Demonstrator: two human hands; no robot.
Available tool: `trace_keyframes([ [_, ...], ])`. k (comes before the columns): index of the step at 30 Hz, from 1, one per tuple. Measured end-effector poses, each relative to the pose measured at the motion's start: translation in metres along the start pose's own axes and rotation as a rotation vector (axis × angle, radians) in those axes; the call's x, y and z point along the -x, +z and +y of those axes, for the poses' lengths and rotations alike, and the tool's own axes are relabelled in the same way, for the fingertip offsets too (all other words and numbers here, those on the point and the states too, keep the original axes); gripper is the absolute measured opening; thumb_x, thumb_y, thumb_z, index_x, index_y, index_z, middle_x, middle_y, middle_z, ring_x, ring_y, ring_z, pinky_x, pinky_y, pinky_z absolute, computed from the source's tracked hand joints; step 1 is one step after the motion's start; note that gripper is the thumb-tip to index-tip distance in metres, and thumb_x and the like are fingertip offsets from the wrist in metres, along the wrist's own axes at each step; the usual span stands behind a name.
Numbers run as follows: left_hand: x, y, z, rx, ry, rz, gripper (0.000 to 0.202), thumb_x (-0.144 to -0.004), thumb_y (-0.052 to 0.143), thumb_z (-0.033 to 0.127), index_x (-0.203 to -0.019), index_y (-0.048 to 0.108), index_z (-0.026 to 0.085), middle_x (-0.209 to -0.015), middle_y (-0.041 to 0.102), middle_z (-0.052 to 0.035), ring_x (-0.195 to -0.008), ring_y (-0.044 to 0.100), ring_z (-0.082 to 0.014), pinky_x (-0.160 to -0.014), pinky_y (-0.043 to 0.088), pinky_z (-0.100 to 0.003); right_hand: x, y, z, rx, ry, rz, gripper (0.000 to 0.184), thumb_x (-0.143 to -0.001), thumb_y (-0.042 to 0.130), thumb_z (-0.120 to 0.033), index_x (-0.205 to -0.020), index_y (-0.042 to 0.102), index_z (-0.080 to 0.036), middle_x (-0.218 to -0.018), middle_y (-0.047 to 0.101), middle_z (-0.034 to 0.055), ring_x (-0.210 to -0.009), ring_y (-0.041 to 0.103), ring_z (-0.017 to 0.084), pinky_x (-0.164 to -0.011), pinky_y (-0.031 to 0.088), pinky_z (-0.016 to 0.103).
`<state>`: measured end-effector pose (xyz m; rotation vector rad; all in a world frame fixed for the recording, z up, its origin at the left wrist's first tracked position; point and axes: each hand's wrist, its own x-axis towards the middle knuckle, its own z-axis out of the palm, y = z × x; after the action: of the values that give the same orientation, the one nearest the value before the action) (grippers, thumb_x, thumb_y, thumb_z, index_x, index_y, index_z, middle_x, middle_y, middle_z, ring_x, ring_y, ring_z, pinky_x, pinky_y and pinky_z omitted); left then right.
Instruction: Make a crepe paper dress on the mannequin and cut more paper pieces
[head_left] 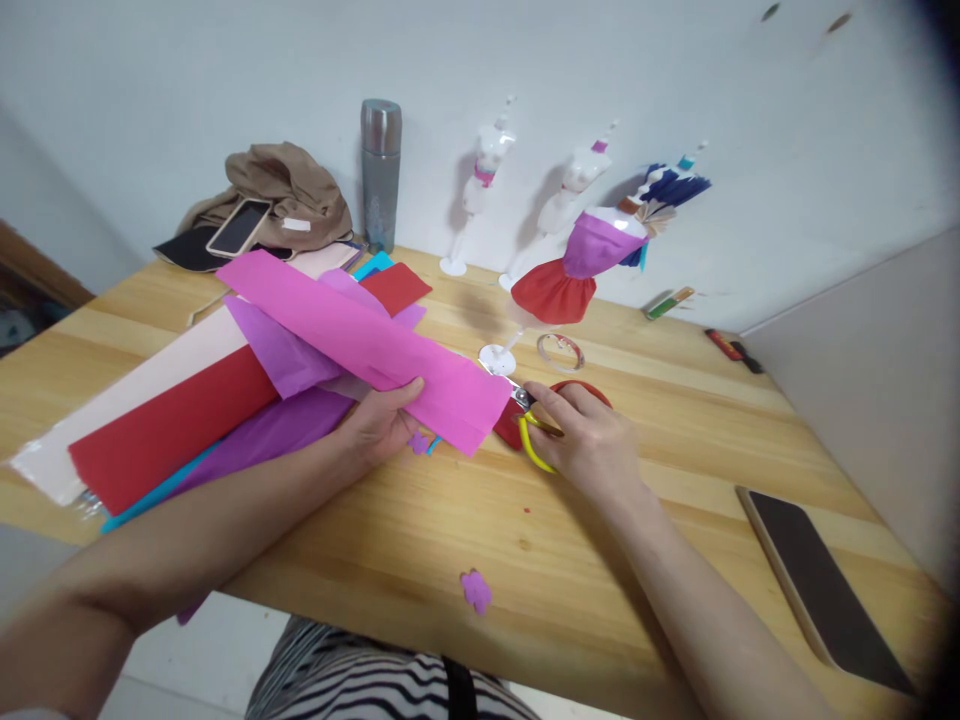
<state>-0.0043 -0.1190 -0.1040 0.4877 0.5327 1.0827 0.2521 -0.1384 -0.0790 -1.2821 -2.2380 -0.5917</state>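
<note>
My left hand [386, 420] grips a long magenta strip of crepe-like paper [360, 335] near its right end, thumb on top. My right hand [589, 430] is closed around scissors with yellow handles [529, 452]. Their blades point left, close to the strip's right end and partly behind it; I cannot tell whether they touch it. Part of a red piece [508, 428] shows under the scissors. Beside my left fingers lie a small purple flower cut-out [418, 442] and a blue scrap. Another purple flower cut-out [476, 591] rests near the table's front edge.
Red, purple, white and blue sheets [176, 425] are piled at left. Behind stand a thermos [381, 180], white mannequin stands, one with a purple and red paper dress [555, 292], and a tape roll [560, 352]. A dark tablet or phone [821, 585] lies at right.
</note>
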Motion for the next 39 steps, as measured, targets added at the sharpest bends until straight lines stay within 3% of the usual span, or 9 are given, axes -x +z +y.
trace_keyframes([
  [5,0.0,0.002,0.0,-0.031,0.017,0.007,0.059,-0.084,0.075,0.021,-0.14,0.056,0.015,-0.127,0.069,-0.0171,-0.122,0.063,-0.0319,-0.107,0.051,-0.048,-0.003,-0.003,0.001,0.012,-0.019,0.008,0.028,-0.088,0.055,-0.018,-0.107,0.076,-0.018,-0.074,0.064,0.0064,-0.065,0.058,0.017,-0.057,0.042,0.027],
  [14,-0.001,0.0,-0.001,-0.07,0.008,0.025,0.062,-0.083,0.075,0.024,-0.141,0.054,0.016,-0.131,0.067,-0.0174,-0.115,0.066,-0.0331,-0.098,0.055,-0.049,0.002,0.004,0.002,0.052,-0.065,0.057,0.026,-0.09,0.055,-0.014,-0.103,0.077,-0.021,-0.064,0.063,0.0007,-0.056,0.054,0.012,-0.053,0.036,0.025],
  [20,-0.001,0.0,0.0,-0.077,0.047,0.041,0.059,-0.083,0.074,0.021,-0.139,0.056,0.017,-0.128,0.069,-0.0152,-0.117,0.066,-0.0313,-0.1,0.054,-0.047,-0.001,-0.001,0.002,-0.001,-0.028,-0.055,0.029,-0.088,0.054,-0.014,-0.109,0.074,-0.018,-0.076,0.065,0.0058,-0.066,0.056,0.017,-0.058,0.039,0.028],
  [26,0.0,-0.002,-0.001,-0.092,0.011,0.023,0.058,-0.082,0.076,0.025,-0.137,0.058,0.017,-0.125,0.07,-0.0162,-0.105,0.07,-0.0317,-0.093,0.057,-0.05,-0.009,-0.007,0.001,-0.024,-0.013,-0.093,0.027,-0.081,0.055,-0.016,-0.102,0.072,-0.016,-0.078,0.06,0.0084,-0.075,0.054,0.023,-0.065,0.04,0.034],
  [31,-0.002,-0.004,-0.005,-0.069,0.043,0.036,0.059,-0.081,0.076,0.021,-0.137,0.058,0.017,-0.129,0.068,-0.0151,-0.107,0.069,-0.0301,-0.095,0.056,-0.048,-0.008,-0.006,-0.001,0.016,-0.01,-0.08,0.026,-0.078,0.055,-0.015,-0.097,0.072,-0.017,-0.077,0.059,0.008,-0.075,0.054,0.023,-0.065,0.039,0.034],
  [39,-0.003,-0.005,-0.002,-0.059,0.022,0.003,0.054,-0.083,0.075,0.022,-0.134,0.06,0.016,-0.131,0.067,-0.0165,-0.115,0.066,-0.0326,-0.099,0.055,-0.049,-0.008,-0.006,0.003,-0.061,0.025,-0.053,0.032,-0.077,0.056,-0.016,-0.105,0.07,-0.018,-0.076,0.056,0.0064,-0.073,0.054,0.023,-0.063,0.041,0.033],
])
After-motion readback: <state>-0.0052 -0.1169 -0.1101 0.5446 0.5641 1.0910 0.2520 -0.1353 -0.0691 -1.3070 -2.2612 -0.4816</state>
